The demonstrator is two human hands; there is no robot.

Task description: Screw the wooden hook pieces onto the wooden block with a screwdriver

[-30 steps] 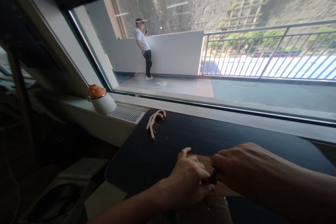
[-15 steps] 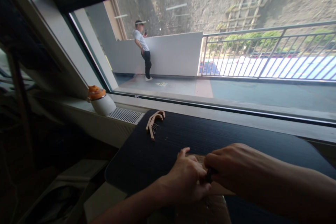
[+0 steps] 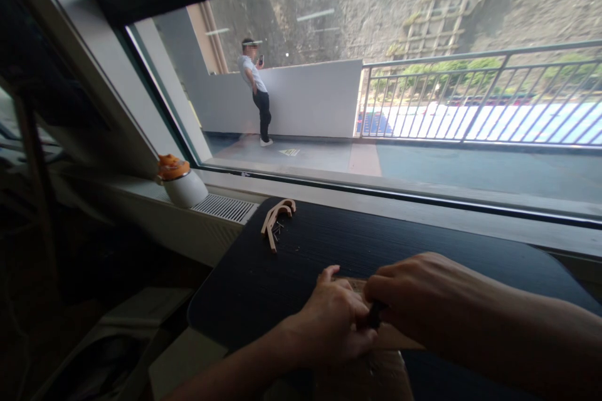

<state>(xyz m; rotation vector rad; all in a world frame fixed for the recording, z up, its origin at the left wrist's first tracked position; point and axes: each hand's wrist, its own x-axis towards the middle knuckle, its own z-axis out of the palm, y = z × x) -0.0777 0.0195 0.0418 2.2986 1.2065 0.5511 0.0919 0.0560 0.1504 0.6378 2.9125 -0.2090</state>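
Note:
Both of my hands meet over the near edge of a black table (image 3: 329, 244). My left hand (image 3: 336, 319) is curled, pressing down on a flat brown wooden piece (image 3: 390, 338) that pokes out beneath it. Fingers of my right hand (image 3: 418, 297) are closed around a small dark tool (image 3: 375, 314), its tip touching the left hand's fingers. Most of the wooden piece is hidden under the hands.
A curved tan wooden part (image 3: 275, 218) with several small nails lies at the table's far left corner. A white pot with an orange lid (image 3: 181, 182) stands on the sill by a vent grille (image 3: 226, 207). Outside the window a person (image 3: 256, 89) leans on a balcony wall.
Both hands have shifted slightly left and stayed closed together. The person outside has barely moved.

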